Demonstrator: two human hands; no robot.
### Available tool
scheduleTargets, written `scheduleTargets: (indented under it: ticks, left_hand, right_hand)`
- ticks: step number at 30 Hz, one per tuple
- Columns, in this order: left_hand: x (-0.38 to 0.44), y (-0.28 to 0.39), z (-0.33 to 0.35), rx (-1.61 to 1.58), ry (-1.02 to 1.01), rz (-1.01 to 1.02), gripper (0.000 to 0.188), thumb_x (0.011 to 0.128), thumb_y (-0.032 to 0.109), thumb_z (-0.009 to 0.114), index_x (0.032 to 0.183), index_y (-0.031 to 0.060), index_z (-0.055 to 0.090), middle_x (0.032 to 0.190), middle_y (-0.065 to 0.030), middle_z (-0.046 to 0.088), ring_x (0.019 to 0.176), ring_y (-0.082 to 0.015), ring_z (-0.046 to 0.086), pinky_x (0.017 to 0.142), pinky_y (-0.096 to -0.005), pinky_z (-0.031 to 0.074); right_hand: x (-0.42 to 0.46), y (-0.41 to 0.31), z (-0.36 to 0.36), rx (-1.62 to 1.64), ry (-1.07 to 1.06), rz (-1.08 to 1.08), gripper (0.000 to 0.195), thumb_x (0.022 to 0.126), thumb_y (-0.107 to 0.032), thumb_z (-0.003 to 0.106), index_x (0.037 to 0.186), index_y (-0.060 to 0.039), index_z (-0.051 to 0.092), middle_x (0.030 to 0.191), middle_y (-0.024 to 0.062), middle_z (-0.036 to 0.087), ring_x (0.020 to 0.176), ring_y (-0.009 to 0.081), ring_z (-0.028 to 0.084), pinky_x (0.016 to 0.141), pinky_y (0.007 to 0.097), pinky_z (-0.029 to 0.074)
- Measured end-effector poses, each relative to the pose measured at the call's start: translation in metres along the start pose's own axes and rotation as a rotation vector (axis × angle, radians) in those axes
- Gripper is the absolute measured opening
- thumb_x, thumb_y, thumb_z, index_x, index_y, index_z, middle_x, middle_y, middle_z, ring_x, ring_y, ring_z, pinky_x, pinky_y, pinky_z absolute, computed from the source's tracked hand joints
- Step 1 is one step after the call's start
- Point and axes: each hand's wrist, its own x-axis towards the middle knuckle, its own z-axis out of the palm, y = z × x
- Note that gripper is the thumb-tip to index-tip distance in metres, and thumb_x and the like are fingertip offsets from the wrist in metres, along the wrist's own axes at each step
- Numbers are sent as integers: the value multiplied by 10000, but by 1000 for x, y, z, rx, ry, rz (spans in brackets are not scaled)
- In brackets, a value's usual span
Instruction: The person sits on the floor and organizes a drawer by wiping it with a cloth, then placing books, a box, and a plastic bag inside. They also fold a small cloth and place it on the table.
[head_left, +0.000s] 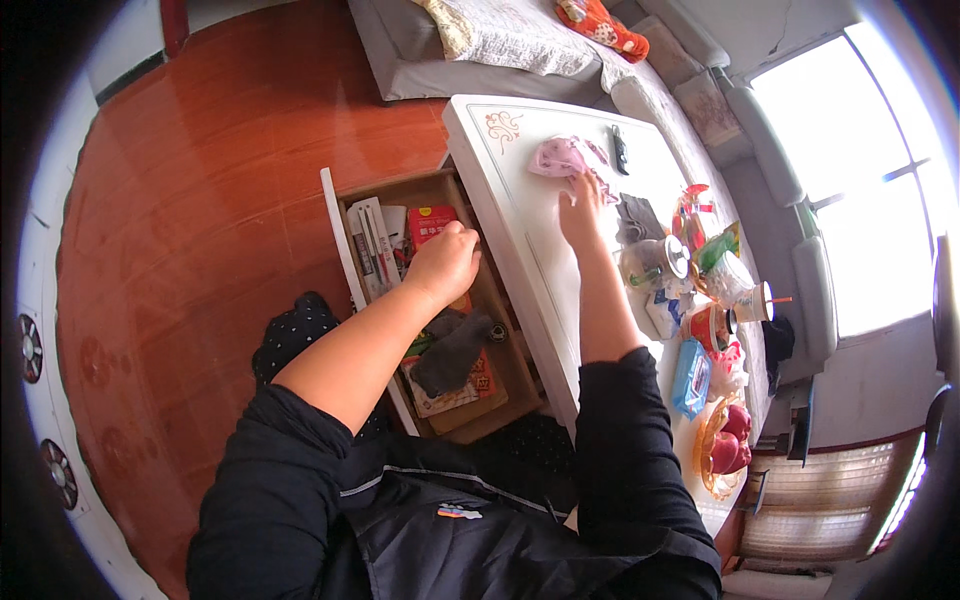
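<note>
My left hand (445, 259) is curled into a fist over a pulled-out wooden drawer (480, 424); no object shows in it. Below it lie a red book (431, 219) with writing, a slim white box (375, 240) picturing pens, and a dark grey cloth item (454, 352) on papers. My right hand (583, 206) reaches across the white table (517, 202). Its fingertips touch the near edge of a crumpled pink plastic bag (562, 156), while the thumb stands apart from the fingers. A black remote-like object (619, 150) lies beyond the bag.
Along the table's right side stand a lidded glass pot (645, 264), a paper cup (752, 302) with a straw, a blue wipes pack (691, 379) and a fruit bowl (705, 457). A folded dark cloth (639, 217) lies near my right forearm. A grey sofa (480, 79) borders the table.
</note>
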Motion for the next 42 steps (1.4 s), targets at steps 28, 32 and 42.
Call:
scheduleTargets:
  ticks: [28,32,42]
  left_hand:
    - [-119,64,12,-1841,-659,-572,459,996,334,273,1136,-24,523,1061,-155,620,962,-248,617,870,-381,494]
    - [-114,91,-27,-1783,-770,-409,483,998,351,265,1229,-25,462,1151,-143,577,1040,-216,590,910,-367,481]
    - [-129,101,-34,-1718,-1083,-371,521,976,404,346,1253,-20,467,1183,-122,577,1055,-184,577,906,-321,464]
  right_hand:
    - [-316,-73,-169,1742,51,1003,473,848,-60,462,1306,23,376,1214,214,523,1056,290,555,917,429,458]
    - [-317,-90,-207,1798,118,736,570,823,16,410,1381,-45,312,1231,246,503,1039,296,572,889,414,481]
    - [-333,-119,-176,1165,-64,350,642,866,-282,602,1374,-10,317,1366,152,398,1289,259,342,1087,374,188]
